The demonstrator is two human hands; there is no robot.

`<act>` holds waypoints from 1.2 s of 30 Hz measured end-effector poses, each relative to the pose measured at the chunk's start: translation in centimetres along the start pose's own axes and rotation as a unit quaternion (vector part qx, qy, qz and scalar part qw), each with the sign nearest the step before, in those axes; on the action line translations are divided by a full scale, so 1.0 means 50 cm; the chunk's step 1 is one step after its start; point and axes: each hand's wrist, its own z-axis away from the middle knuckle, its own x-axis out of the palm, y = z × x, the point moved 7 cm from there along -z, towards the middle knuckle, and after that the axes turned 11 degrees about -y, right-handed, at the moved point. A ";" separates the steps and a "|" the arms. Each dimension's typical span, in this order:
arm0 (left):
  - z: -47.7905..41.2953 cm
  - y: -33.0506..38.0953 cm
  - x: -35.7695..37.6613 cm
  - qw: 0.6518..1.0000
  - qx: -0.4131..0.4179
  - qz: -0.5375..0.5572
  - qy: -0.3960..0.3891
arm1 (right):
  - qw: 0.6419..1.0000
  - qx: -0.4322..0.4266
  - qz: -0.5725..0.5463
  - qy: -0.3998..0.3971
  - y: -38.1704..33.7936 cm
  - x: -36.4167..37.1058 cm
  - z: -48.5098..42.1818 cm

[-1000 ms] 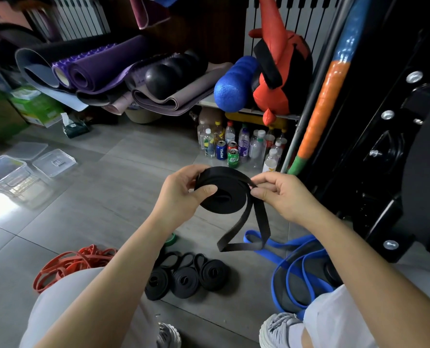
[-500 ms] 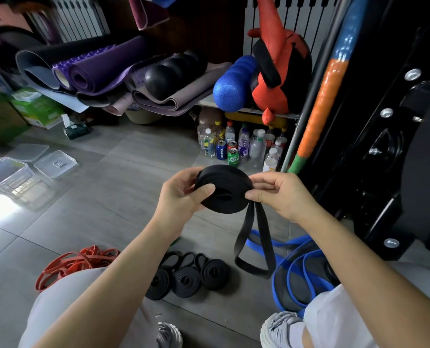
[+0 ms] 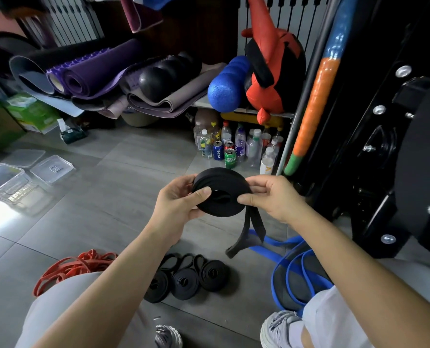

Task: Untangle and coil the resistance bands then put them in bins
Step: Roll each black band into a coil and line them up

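Note:
A black resistance band (image 3: 221, 183) is wound into a flat coil held in front of me. My left hand (image 3: 177, 205) grips its left side, thumb on top. My right hand (image 3: 271, 197) pinches its right side, thumb on the coil. A short loose loop of the band hangs below my right hand. Three coiled black bands (image 3: 183, 281) lie on the floor between my knees. A tangle of red bands (image 3: 71, 268) lies at the lower left, and blue bands (image 3: 291, 270) lie at the lower right. Clear plastic bins (image 3: 7, 182) stand at the far left.
Clear lids (image 3: 52, 167) lie by the bins. Rolled mats (image 3: 91, 74), a blue foam roller (image 3: 227, 84) and a red bag (image 3: 271, 69) fill the back. Bottles and cans (image 3: 234, 146) stand on the grey tile floor. A black machine (image 3: 384, 146) is at the right.
The hanging tail of the black band has become shorter as more of it was wound onto the coil. My right hand has shifted onto the coil's right edge.

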 end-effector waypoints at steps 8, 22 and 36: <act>0.004 -0.005 0.009 0.999 -0.018 -0.014 -0.030 | 1.000 0.011 -0.003 -0.006 -0.002 -0.011 0.010; 0.012 0.016 0.041 0.820 0.055 -0.569 -0.033 | 0.987 0.058 0.149 -0.012 0.020 0.007 0.004; 0.014 0.017 0.061 0.787 0.131 -0.601 -0.032 | 0.990 0.052 0.132 -0.020 0.013 0.010 -0.001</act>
